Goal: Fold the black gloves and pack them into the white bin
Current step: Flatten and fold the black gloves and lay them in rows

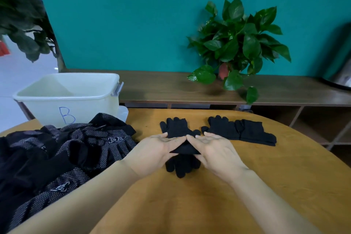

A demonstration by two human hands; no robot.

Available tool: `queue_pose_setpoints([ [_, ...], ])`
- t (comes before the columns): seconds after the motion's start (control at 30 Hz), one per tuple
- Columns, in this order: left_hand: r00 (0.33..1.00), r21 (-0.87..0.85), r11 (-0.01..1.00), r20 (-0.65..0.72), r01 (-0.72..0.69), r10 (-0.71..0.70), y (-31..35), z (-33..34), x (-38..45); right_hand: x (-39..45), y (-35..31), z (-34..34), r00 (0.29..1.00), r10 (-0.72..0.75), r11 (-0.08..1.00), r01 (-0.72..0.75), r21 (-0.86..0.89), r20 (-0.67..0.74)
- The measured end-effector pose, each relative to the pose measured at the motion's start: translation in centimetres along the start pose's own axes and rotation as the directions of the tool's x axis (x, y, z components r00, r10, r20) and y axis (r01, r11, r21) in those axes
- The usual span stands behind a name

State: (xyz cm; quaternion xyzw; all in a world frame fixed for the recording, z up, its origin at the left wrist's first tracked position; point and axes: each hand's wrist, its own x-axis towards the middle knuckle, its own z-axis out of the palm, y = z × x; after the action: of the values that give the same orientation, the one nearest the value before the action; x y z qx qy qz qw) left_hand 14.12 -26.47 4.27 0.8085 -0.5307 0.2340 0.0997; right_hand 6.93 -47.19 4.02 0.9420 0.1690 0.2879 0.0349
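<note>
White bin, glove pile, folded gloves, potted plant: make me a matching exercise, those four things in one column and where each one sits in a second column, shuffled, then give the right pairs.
Column one:
1. white bin
2. pile of dotted black gloves
3. folded black gloves
4. potted plant

Column two:
A. on the dark wooden shelf by the teal wall
B. on the table, right of both hands
C. at the table's far left edge, marked with a B
D. on the table, left of both hands

Right pairs: 1-C, 2-D, 3-B, 4-A.
</note>
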Motion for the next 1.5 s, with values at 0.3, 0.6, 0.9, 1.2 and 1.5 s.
queue_pose_setpoints([
  [0.3,0.987,-0.020,0.990,0.079,0.141,-0.139,-7.3,1.2,5.6,8.1,4.5,3.4,0.997,-0.030,0.998,0.026,-0.061,-0.072],
  [0.6,0.985,0.044,0.984,0.002,0.174,-0.175,-12.9,5.6,9.9,12.7,8.5,8.7,0.982,0.034,0.990,-0.059,-0.126,-0.188],
  [0.9,0.977,0.043,0.986,0.137,0.160,-0.165,-9.6,12.9,3.3,5.7,5.6,15.4,0.998,0.042,0.995,-0.038,-0.097,0.036],
  [1.2,0.926,0.098,0.970,0.289,0.224,-0.243,-8.8,11.6,3.5,5.5,5.8,13.6,0.980,0.063,0.989,-0.036,-0.144,0.191],
  [1.5,0.897,-0.054,0.958,0.371,0.282,-0.243,-8.9,10.6,3.3,5.0,5.1,12.0,0.927,0.135,0.986,-0.092,-0.136,0.349],
])
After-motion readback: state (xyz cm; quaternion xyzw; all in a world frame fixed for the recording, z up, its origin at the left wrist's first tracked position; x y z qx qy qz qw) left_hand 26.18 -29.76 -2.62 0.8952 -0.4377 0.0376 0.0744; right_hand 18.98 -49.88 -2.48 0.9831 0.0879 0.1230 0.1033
